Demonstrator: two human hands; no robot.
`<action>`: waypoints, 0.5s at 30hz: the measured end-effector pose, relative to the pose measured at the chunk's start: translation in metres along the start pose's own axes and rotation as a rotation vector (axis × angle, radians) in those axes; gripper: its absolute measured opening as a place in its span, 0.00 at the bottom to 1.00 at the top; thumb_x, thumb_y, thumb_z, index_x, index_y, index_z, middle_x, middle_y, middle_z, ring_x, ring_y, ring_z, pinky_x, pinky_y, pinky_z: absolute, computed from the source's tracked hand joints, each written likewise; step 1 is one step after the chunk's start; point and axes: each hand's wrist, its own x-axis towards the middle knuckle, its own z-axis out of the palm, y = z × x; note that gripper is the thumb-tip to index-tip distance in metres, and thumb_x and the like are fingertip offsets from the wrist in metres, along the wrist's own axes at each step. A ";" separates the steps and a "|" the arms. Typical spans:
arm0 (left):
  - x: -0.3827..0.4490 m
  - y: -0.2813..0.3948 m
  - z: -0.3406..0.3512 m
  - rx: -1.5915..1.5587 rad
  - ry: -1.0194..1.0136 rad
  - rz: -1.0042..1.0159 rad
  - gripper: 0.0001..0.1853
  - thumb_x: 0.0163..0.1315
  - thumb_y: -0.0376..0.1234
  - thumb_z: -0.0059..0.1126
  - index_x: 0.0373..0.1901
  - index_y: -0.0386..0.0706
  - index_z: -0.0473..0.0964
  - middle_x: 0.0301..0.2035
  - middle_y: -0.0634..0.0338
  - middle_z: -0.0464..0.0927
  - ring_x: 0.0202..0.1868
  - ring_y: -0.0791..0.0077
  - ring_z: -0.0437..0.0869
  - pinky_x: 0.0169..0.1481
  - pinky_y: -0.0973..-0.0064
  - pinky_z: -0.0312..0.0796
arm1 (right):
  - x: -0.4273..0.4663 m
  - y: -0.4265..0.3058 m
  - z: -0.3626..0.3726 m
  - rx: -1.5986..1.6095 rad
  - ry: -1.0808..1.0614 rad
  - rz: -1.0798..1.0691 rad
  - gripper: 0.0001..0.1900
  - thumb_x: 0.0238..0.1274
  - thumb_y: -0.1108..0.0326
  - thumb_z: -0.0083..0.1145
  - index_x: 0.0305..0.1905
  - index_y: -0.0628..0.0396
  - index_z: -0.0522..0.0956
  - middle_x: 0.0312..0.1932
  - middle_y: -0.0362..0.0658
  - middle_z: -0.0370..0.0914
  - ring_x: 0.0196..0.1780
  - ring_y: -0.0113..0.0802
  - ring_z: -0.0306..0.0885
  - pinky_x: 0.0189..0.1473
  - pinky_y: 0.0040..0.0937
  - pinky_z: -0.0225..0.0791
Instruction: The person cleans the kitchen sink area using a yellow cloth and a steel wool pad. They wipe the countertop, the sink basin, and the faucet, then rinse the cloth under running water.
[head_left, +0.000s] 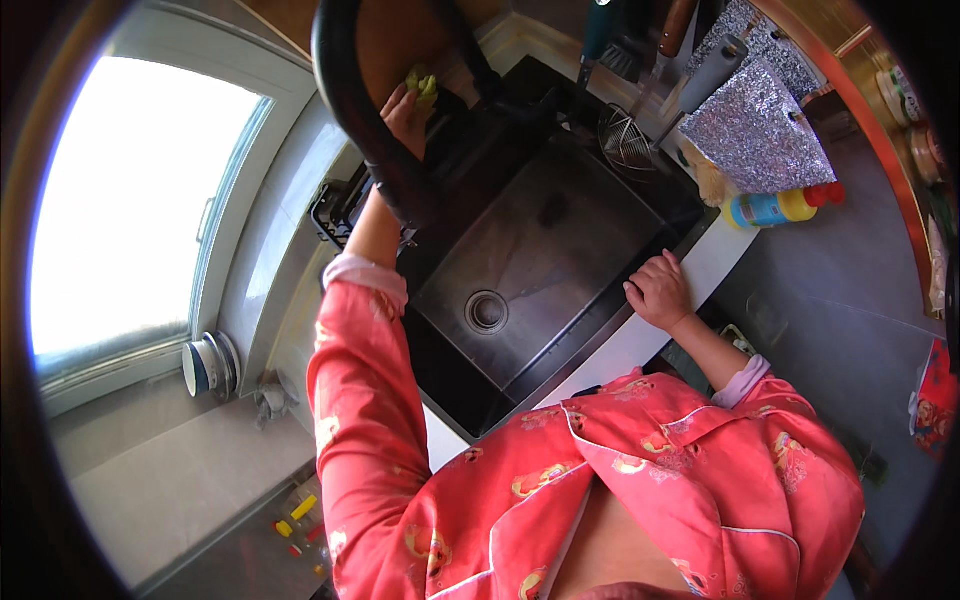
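Observation:
Far behind the black faucet (352, 97), my left hand (407, 120) holds a crumpled yellow-green cloth (422, 88) against the dark back ledge. The faucet's spout crosses in front of my left forearm. My right hand (661, 291) rests on the front edge of the dark sink (600, 217), its fingers curled together and nothing seen in them. A round metal drain (486, 311) sits in the basin floor. The basin looks wet in places.
A wire skimmer (626, 139), a grey-handled utensil (712, 75) and silver foil-like sheets (761, 127) hang at the right. Below them a yellow bottle with a red cap (780, 208) lies on the white counter edge (724, 251). A bright window (142, 210) is on the left.

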 end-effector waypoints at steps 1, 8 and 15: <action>0.010 0.004 0.002 0.105 -0.123 -0.032 0.14 0.59 0.34 0.58 0.45 0.39 0.79 0.48 0.45 0.78 0.49 0.52 0.80 0.54 0.64 0.71 | -0.001 -0.001 0.000 0.008 0.005 -0.003 0.10 0.53 0.59 0.56 0.25 0.53 0.77 0.31 0.43 0.76 0.46 0.41 0.71 0.66 0.46 0.52; 0.022 -0.022 0.018 0.029 -0.466 -0.194 0.13 0.59 0.35 0.53 0.42 0.40 0.79 0.33 0.46 0.81 0.40 0.50 0.81 0.46 0.61 0.72 | -0.001 -0.003 0.000 0.001 -0.003 -0.007 0.10 0.52 0.59 0.56 0.24 0.53 0.77 0.29 0.43 0.75 0.45 0.41 0.72 0.66 0.46 0.53; 0.010 0.010 0.001 0.012 -0.575 0.439 0.13 0.55 0.27 0.54 0.41 0.42 0.80 0.38 0.55 0.82 0.41 0.58 0.79 0.48 0.66 0.72 | -0.002 0.000 0.001 0.002 -0.029 -0.010 0.11 0.54 0.59 0.55 0.24 0.53 0.77 0.29 0.44 0.75 0.46 0.41 0.71 0.66 0.46 0.53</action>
